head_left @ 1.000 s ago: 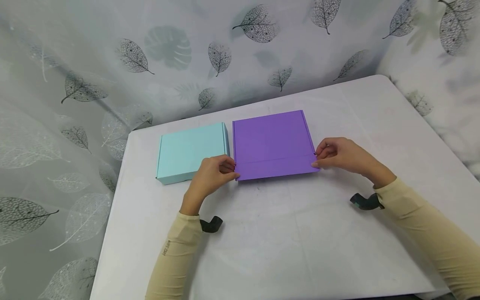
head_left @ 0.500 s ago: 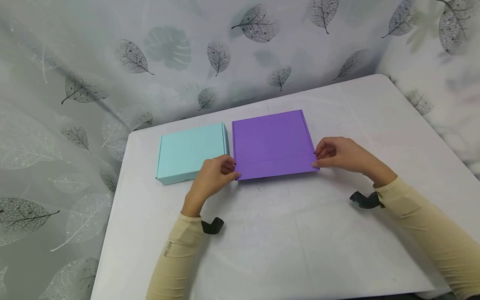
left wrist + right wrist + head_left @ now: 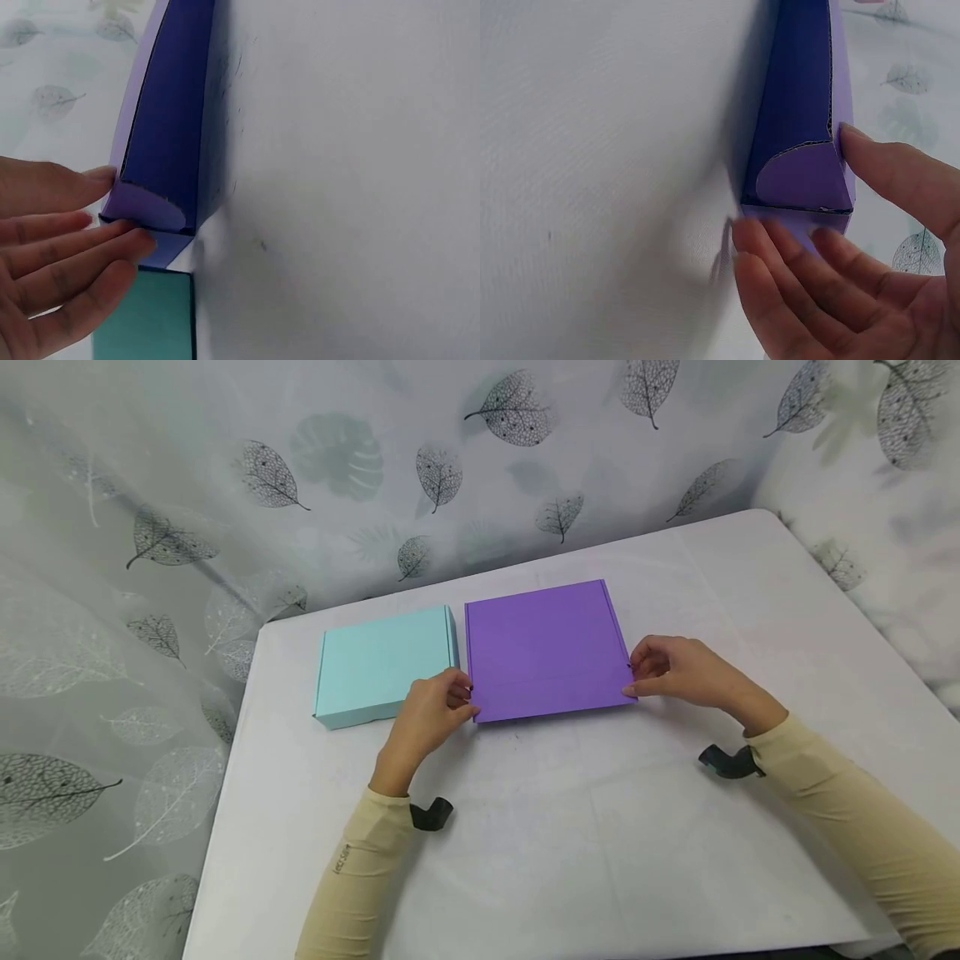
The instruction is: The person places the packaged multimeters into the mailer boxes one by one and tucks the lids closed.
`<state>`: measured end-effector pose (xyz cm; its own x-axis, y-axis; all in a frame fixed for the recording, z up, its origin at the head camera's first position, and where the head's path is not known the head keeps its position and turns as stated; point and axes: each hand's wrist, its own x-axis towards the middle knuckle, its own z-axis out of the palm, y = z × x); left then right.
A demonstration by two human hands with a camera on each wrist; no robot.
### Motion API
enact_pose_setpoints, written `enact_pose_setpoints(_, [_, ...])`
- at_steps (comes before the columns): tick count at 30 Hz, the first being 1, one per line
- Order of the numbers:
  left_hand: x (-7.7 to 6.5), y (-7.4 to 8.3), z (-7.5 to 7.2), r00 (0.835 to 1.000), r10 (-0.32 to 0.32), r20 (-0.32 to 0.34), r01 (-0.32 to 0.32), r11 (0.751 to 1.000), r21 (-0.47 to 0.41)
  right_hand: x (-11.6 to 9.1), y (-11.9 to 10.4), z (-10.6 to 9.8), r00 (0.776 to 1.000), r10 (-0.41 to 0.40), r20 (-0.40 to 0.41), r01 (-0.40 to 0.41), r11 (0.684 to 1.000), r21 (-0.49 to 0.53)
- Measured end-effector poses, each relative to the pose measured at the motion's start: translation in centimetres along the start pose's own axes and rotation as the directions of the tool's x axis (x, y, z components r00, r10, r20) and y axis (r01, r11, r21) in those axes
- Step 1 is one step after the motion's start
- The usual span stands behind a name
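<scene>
pinching the purple box at its near corners, left hand and right hand at either side. lying flat between the fingertips, just beside the teal box.

The purple box front flap now lies nearly closed, its crease fainter than before. The left hand sits slightly nearer the box corner.

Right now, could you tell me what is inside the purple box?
The purple box is closed, so its inside is hidden. Only tucked side flaps show at the near corners, where the left hand and right hand grip it.
</scene>
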<state>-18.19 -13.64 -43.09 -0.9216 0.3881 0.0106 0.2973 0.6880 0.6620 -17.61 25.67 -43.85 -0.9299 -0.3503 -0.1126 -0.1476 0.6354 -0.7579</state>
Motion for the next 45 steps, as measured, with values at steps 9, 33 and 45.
enact_pose_setpoints(9, [-0.3,1.3,1.1,0.994,-0.067,-0.089,0.069,0.997,0.020,0.2,-0.6,-0.1,1.000,-0.017,0.013,0.018,0.997,-0.071])
enact_pose_setpoints(33, [0.8,2.4,1.7,0.999,-0.044,-0.003,0.040,0.901,0.431,1.6,-1.4,-0.4,0.980,-0.159,0.123,0.191,0.923,-0.333])
enact_pose_setpoints(45, [1.4,2.7,2.3,0.999,-0.031,0.024,0.014,0.857,0.515,2.0,-2.0,0.0,0.972,-0.192,0.137,0.234,0.861,-0.451])
